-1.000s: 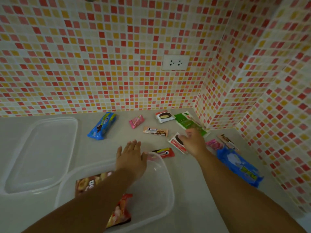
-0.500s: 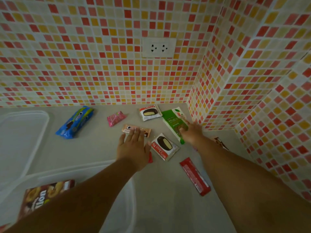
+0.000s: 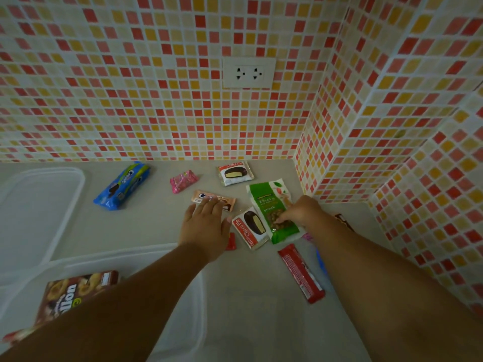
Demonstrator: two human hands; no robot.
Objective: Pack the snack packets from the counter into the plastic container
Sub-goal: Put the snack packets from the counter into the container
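Green nut-snack packet (image 3: 271,207) is lying near the counter's (image 3: 146,226) back right corner, w/ the right hand (image 3: 298,211) pinching its lower part, fingers curled onto it. Left hand (image 3: 205,226) is reaching flat over the counter middle, fingers straight and close together, tips resting on a peach wafer packet (image 3: 214,199); holding nothing. A Choco Pie packet (image 3: 249,227) is sitting between the two hands, partly under the green one's edge. Second Choco Pie packet (image 3: 235,173) is lying by the back edge, pink candy packet (image 3: 183,181) left of it, blue Oreo pack (image 3: 122,185) further left. Red bar packet (image 3: 300,273) is lying towards the front right, beside the right forearm; a small red packet (image 3: 231,241) is peeking out next to the left wrist. Clear plastic container (image 3: 183,296) is sitting at the front left, under the left forearm, w/ a brown snack box (image 3: 70,291) inside. Its clear lid (image 3: 39,205) is lying at the left edge. White wall socket (image 3: 248,73) is showing on the mosaic tiles (image 3: 130,87) behind.
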